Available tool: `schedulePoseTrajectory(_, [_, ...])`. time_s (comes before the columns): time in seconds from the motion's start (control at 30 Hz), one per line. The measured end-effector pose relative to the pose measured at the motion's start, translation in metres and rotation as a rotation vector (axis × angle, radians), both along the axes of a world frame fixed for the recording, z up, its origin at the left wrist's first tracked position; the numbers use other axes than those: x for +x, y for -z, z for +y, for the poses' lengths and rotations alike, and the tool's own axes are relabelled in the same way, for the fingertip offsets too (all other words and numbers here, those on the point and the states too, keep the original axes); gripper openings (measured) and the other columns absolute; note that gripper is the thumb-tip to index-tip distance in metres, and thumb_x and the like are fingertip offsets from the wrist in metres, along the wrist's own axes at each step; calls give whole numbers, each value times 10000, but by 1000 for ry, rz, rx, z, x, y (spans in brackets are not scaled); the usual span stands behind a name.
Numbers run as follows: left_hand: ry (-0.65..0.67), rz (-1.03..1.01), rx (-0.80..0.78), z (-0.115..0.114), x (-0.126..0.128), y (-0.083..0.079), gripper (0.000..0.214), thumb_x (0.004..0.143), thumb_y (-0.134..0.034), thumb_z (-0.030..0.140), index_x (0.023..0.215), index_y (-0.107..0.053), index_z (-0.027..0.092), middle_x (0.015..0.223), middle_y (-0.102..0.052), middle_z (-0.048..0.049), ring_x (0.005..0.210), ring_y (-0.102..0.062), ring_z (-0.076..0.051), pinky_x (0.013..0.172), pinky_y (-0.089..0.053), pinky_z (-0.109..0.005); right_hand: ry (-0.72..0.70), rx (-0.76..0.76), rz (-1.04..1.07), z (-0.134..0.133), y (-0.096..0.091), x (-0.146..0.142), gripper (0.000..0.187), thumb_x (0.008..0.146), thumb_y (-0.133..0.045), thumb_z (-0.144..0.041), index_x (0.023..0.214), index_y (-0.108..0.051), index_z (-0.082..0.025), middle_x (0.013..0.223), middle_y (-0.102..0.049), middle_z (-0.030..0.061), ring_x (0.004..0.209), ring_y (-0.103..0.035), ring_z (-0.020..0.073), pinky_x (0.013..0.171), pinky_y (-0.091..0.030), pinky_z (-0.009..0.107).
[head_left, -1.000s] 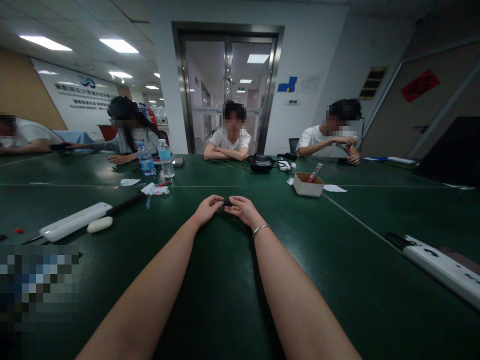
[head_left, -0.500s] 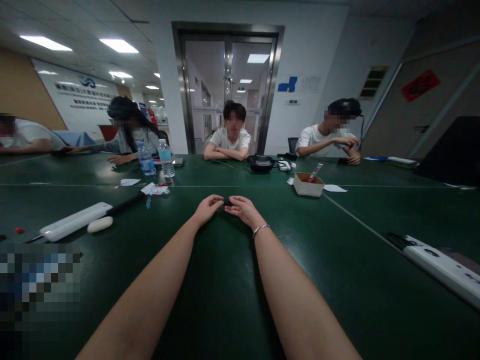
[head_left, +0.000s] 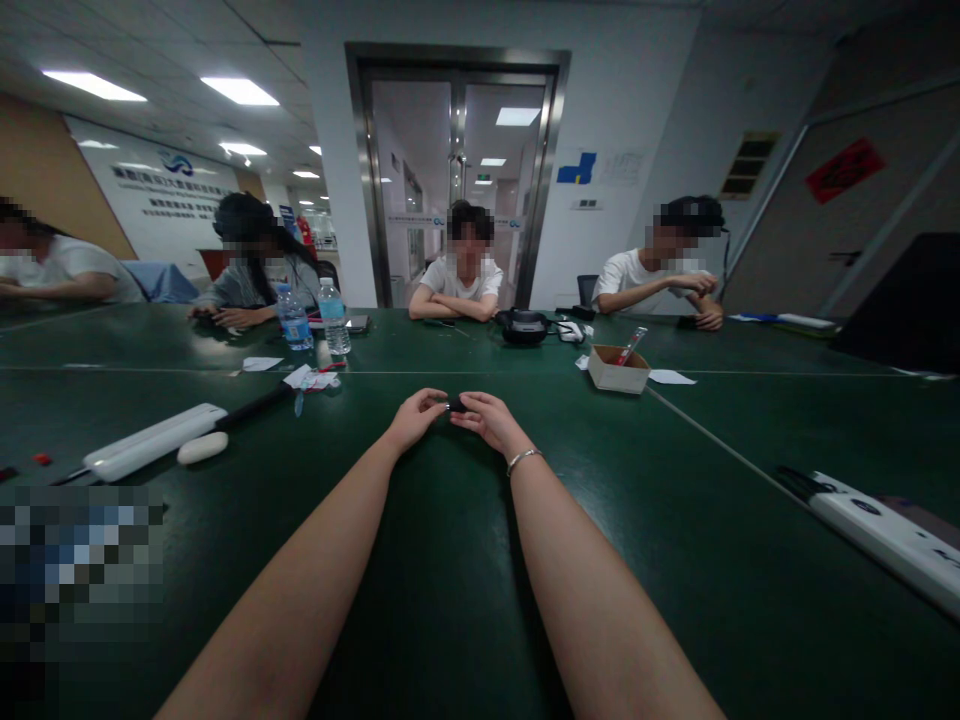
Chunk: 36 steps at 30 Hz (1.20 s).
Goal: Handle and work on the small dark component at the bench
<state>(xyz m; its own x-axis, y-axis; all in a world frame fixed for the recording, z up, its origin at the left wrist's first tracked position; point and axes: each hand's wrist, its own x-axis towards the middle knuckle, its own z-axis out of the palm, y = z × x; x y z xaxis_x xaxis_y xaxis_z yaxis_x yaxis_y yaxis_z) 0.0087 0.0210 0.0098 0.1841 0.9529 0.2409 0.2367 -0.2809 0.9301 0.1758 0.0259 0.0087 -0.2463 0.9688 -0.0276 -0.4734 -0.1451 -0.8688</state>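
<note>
Both my arms stretch out over the dark green table (head_left: pixel 465 600). My left hand (head_left: pixel 414 418) and my right hand (head_left: pixel 487 418) meet fingertip to fingertip at the table's middle. Between them sits a small black object (head_left: pixel 455 404), pinched by the fingers of both hands; it is too small to name. A silver bracelet (head_left: pixel 521 458) circles my right wrist.
A white power strip (head_left: pixel 154 440) and a white oval thing (head_left: pixel 202 447) lie at the left. Two water bottles (head_left: pixel 332 316) stand further back. A small cardboard box (head_left: pixel 616 368) is at the right, another white power strip (head_left: pixel 885 535) near the right edge. Several people sit at the far side.
My hands have hardly moved. The person at the far left has shifted and the person beside them has drawn an arm in.
</note>
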Motion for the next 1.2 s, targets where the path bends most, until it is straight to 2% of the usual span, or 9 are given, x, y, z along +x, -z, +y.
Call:
schedulePoseTrajectory(0.23, [16,-8,25,3,-1,2,310,758,-558,344,992,-591,143,795,-610,-43,723,-550,-137,655,-421,-258,4,-4,-4,3,2,0,116,777,-628,-81,869,-562,-105,731,-637,63,649,-677,189,696,-579,353])
schedulePoseTrajectory(0.33, [33,-21,-3,4,-1,2,311,778,-523,356,981,-586,130,759,-599,-41,690,-544,-134,622,-413,-252,2,-3,1,3,2,0,113,778,-623,-76,867,-559,-102,725,-636,66,640,-677,191,690,-579,353])
schedulePoseTrajectory(0.47, [3,-23,5,4,0,1,310,750,-560,338,982,-588,135,729,-578,-22,641,-517,-116,587,-398,-234,6,-4,8,1,1,-1,95,789,-597,-59,858,-552,-105,714,-634,62,625,-677,192,680,-578,349])
schedulePoseTrajectory(0.6, [16,-35,0,3,1,1,308,784,-505,369,949,-597,126,686,-561,-18,604,-499,-111,573,-400,-235,4,-5,5,1,1,-1,92,791,-589,-54,857,-551,-106,700,-628,51,625,-676,189,685,-578,350])
schedulePoseTrajectory(0.93, [4,0,4,1,0,1,291,769,-538,318,1006,-587,157,782,-587,-30,669,-519,-120,579,-401,-223,5,-1,0,1,1,-1,91,783,-617,-75,851,-563,-104,715,-629,61,634,-674,187,684,-579,351])
schedulePoseTrajectory(1.03, [-9,-2,-1,2,0,1,292,797,-497,362,969,-598,149,791,-590,-40,678,-527,-124,580,-409,-228,1,-2,2,2,1,-1,106,775,-633,-86,850,-562,-109,720,-628,55,636,-673,185,687,-580,357])
schedulePoseTrajectory(1.2, [-14,-7,12,2,0,1,276,788,-504,336,962,-598,143,793,-594,-38,653,-523,-117,578,-411,-229,9,-10,2,2,2,-1,101,782,-618,-76,859,-557,-103,727,-631,65,633,-676,191,689,-578,360])
